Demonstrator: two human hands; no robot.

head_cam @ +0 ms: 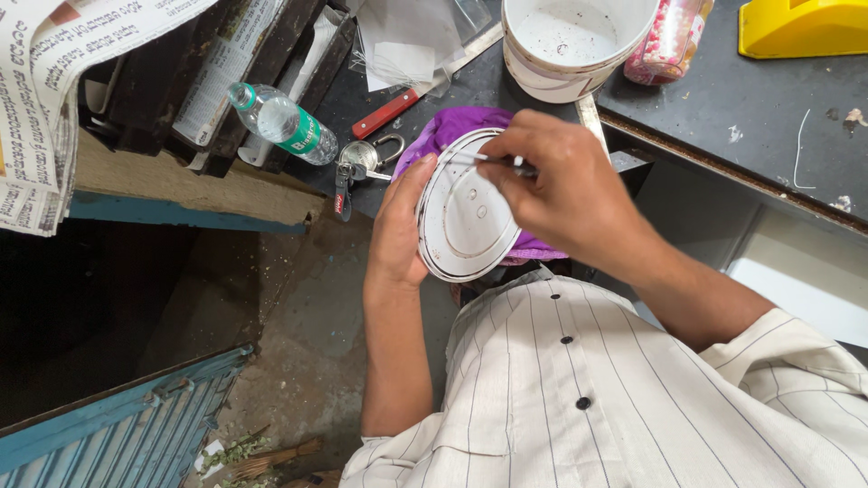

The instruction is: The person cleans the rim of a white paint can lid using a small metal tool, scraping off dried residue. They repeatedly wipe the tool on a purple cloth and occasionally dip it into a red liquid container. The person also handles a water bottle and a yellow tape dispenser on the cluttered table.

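Note:
My left hand (396,230) grips the left rim of a round white lid (466,217) and holds it tilted on edge over a purple cloth (457,126). My right hand (565,194) pinches a thin metal tool (484,159) whose tip rests on the lid's upper face. The lid has a raised oval centre and a dark ring around its edge. Part of the lid's right side is hidden behind my right hand.
A white bucket (565,45) stands on the dark bench above the lid. A plastic water bottle (285,122), a padlock with keys (362,158) and a red-handled knife (389,110) lie to the left. Newspapers (36,108) hang at far left. A yellow object (800,27) sits top right.

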